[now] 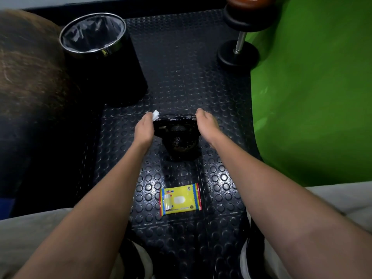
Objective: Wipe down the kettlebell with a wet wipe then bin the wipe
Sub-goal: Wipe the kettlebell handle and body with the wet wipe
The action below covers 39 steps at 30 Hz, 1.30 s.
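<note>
Here the left hand [143,128] pinches the wipe [155,115] against the kettlebell [178,135] handle; right hand [207,123] grips its other end.

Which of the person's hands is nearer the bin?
The left. The left hand, pinching the wipe at the kettlebell handle's left end, sits just below the bin; the right hand grips the far end.

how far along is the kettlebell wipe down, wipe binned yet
Not binned. A wipe is already out and in the left hand, pressed at the handle of the kettlebell, which looks wet in patches. The right hand steadies the handle's other end. Left: finish wiping, then drop the wipe in the lined bin.
</note>
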### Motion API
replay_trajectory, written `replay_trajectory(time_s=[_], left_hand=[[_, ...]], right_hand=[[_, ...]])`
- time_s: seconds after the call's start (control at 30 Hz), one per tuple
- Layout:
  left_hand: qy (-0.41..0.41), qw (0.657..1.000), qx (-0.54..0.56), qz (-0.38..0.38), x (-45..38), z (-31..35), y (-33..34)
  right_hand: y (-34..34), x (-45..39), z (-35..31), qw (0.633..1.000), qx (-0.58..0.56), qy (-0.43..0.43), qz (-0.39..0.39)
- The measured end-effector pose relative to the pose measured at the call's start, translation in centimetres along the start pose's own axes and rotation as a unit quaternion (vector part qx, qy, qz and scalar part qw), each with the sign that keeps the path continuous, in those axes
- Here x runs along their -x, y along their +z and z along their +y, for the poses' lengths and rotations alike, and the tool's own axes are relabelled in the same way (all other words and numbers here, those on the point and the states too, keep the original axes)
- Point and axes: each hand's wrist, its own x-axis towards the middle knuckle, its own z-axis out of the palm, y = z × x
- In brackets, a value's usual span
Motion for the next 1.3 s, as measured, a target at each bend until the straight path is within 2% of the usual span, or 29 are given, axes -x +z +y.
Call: replay_trajectory(time_s=[0.1, 0.17, 0.23, 0.33, 0.47, 0.53, 0.6, 0.83, 0.97, 1.07, 1.17, 1.23, 1.3], left_hand=[[-0.041, 0.999, 0.006, -0.03, -0.4, 0.4, -0.4], [-0.012, 0.998, -0.05, -0.038, -0.7, 1.0, -0.4], [0.064, 0.982, -0.173, -0.039, -0.6, 2.1, 0.1], [0.158, 0.925, -0.342, -0.058, 0.1, 3.8, 1.5], [0.251, 0.82, -0.512, -0.047, 0.8, 4.7, 3.6], [0.293, 0.78, -0.553, -0.023, 1.5, 4.8, 4.7], [0.326, 0.763, -0.559, 0.002, 2.0, 4.3, 5.7], [0.402, 0.786, -0.467, 0.053, 1.9, 1.8, 4.7], [0.397, 0.826, -0.392, 0.083, 1.2, 0.8, 2.7], [0.335, 0.89, -0.3, 0.072, 0.5, 0.1, 1.4], [0.188, 0.972, -0.122, 0.063, 0.5, -0.7, 0.8], [0.084, 0.995, -0.026, 0.052, 0.4, -0.9, 0.9], [0.009, 0.998, 0.039, 0.043, 0.1, -0.9, 0.9]], right_hand=[[0.0, -0.2, 0.0, 1.0, 0.004, 0.004, 0.003], [0.0, -0.3, -0.1, 1.0, 0.006, 0.009, 0.005], [-0.1, -0.2, -0.2, 1.0, 0.008, 0.014, 0.009], [-0.5, -0.1, -0.1, 0.999, 0.002, 0.025, 0.022], [-0.2, -0.2, 0.0, 0.999, 0.009, 0.021, 0.023], [-0.2, -0.4, -0.1, 0.999, 0.012, 0.023, 0.024], [-0.2, -0.5, -0.2, 0.999, 0.015, 0.025, 0.024], [-0.3, -0.2, 0.0, 1.0, 0.007, 0.018, 0.017], [0.0, -0.1, -0.2, 1.0, 0.001, 0.01, 0.003], [0.0, 0.0, -0.1, 1.0, -0.007, 0.01, 0.003], [0.1, -0.3, 0.2, 1.0, -0.008, 0.004, 0.009], [0.2, -0.5, 0.2, 1.0, -0.01, 0.001, 0.014], [0.3, -0.8, 0.4, 1.0, -0.01, 0.0, 0.018]])
